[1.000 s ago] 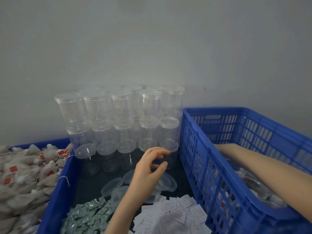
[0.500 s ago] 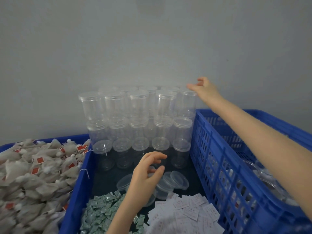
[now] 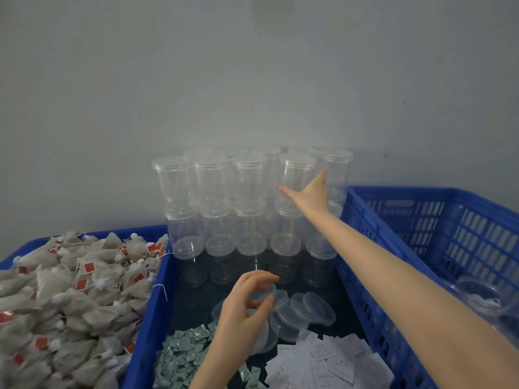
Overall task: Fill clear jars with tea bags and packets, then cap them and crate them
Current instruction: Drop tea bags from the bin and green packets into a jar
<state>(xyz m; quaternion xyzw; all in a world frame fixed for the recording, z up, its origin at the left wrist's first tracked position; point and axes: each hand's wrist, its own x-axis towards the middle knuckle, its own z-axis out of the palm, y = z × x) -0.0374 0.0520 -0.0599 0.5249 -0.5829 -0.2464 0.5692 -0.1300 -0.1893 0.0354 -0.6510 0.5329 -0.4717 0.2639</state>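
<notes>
The right hand (image 3: 310,193), its grip spread apart, reaches the top-tier capped jar (image 3: 297,179) of the stack at the blue bin's (image 3: 148,318) far edge and should lift it straight up, while the left hand (image 3: 244,307) pinches a loose lid (image 3: 262,293).

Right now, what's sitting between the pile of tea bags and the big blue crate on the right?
In the head view: stacked clear jars, loose lids, green packets and white packets.
</notes>
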